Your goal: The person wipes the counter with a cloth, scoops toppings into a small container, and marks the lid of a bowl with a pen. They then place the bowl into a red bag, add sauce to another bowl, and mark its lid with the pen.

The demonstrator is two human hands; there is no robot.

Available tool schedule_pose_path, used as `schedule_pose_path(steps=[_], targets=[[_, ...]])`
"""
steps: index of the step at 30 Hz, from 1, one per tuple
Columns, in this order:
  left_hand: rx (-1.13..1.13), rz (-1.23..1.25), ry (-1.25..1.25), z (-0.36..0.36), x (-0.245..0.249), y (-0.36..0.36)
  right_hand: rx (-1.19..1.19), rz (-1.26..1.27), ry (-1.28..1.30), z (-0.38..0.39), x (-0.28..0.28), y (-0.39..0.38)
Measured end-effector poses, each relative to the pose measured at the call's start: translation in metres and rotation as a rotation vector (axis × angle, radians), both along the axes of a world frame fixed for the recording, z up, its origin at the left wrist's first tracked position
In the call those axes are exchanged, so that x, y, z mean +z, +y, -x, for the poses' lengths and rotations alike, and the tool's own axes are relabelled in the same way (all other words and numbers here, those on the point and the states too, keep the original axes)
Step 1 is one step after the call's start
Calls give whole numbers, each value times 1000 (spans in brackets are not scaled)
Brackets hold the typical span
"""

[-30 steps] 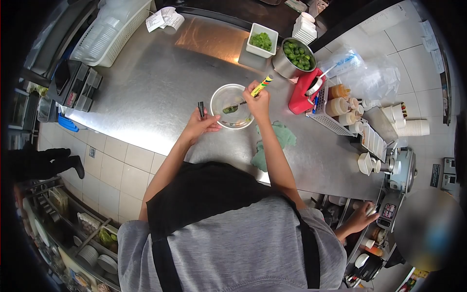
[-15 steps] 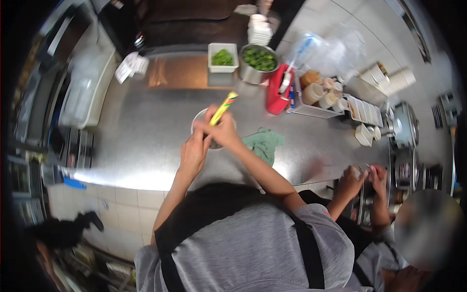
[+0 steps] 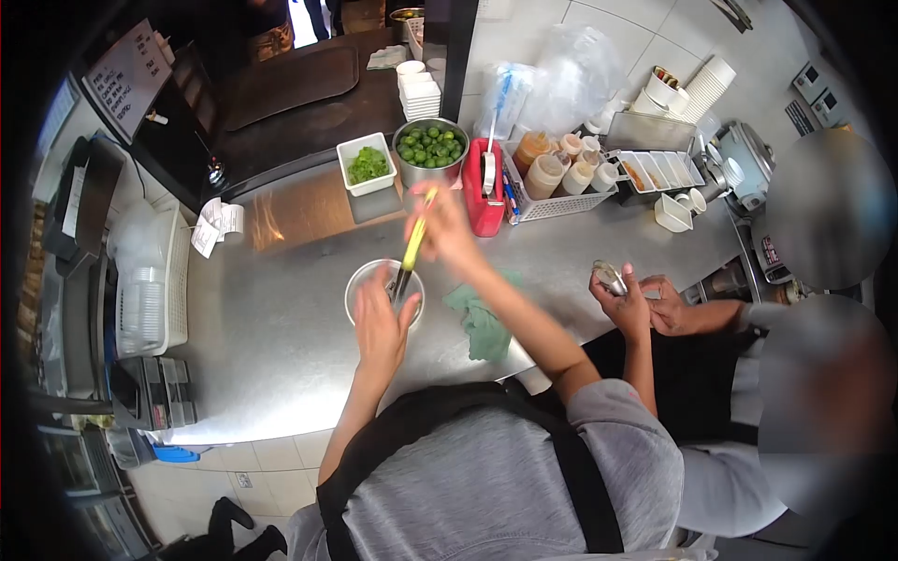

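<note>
A white round bowl (image 3: 350, 297) stands on the steel counter in front of me. My left hand (image 3: 379, 323) is over its near side, fingers stretched out and thumb apart, slightly smeared by motion. My right hand (image 3: 444, 224), beyond the bowl, is closed around a slim yellow stick-like tool (image 3: 414, 245). The tool slants down into the bowl, its dark lower end close beside my left fingers. What lies in the bowl is mostly hidden by my hand. A crumpled green cloth (image 3: 484, 327) lies to the right, near my right forearm.
At the back stand a white tub of chopped greens (image 3: 368, 165) and a metal pot of small green citrus fruits (image 3: 430, 150). Right of them are a red holder (image 3: 485, 201) and a basket of sauce bottles (image 3: 561, 206). A co-worker's hands (image 3: 636, 299) hold a silvery object at right.
My right hand has moved forward, away from my left, with the yellow tool. My left hand has spread open over the bowl. The co-worker's hands are nearer, and the view has shifted.
</note>
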State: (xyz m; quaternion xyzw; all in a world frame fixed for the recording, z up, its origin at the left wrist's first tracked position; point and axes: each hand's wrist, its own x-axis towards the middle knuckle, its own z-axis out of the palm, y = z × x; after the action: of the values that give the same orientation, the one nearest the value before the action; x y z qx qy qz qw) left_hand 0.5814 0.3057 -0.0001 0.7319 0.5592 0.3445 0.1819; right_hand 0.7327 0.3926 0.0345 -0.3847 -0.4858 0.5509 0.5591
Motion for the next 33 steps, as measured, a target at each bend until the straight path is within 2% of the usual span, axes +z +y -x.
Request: schedule_pose_path(steps=[1,2,3,4,6,9,12,14,15,17,18,19,20,21,22,23,24,25,28,30,33], targets=[[16,-114,81,-3,1,3,-153,-69,-62,-17,-7,31],[36,-232,160,-5,-1,6,-387,-294,-87,-42,-27,79],[-30,-86,175,-4,-16,5,-629,-374,-375,-69,-24,110],[-36,-69,258,-3,-28,4,-870,-442,-667,-91,-23,131],[-44,-41,419,-4,-45,4,-990,-421,-812,-113,-26,162],[-1,-33,369,-3,-44,7,-833,-176,-992,-121,-36,179],[46,-62,404,2,-46,17,-776,-114,-1115,-135,-67,203],[-31,-122,382,0,-36,17,-901,-357,-1048,-121,-55,182],[-68,-154,368,-3,-31,18,-960,-483,-1010,-110,-45,164],[-365,-328,303,-22,-59,32,-760,-427,-1025,-101,-37,106],[-498,-351,257,-39,-87,37,-532,-79,-1105,-99,-39,72],[-633,-372,210,-56,-107,35,-483,-191,-1184,-102,-69,40],[-582,-376,234,-71,-108,28,-357,-65,-1283,-97,-80,2],[-532,-378,259,-78,-110,21,-288,-13,-1348,-100,-126,-24],[-546,-307,272,-78,-126,22,-277,57,-1235,-87,-140,-61],[-559,-241,285,-80,-152,28,-244,-49,-1383,-85,-181,-91],[-571,-178,297,-82,-167,36,-330,-104,-1469,-69,-198,-121],[-563,-147,241,-82,-168,43,-435,-170,-1503,-54,-184,-138],[-537,-1,100,-78,-172,43,-516,-141,-1196,-47,-173,-150],[-493,115,47,-75,-171,45,-547,-142,-1157,-50,-175,-135],[-474,264,208,-66,-136,48,-612,-94,-1174,-56,-195,-106]])
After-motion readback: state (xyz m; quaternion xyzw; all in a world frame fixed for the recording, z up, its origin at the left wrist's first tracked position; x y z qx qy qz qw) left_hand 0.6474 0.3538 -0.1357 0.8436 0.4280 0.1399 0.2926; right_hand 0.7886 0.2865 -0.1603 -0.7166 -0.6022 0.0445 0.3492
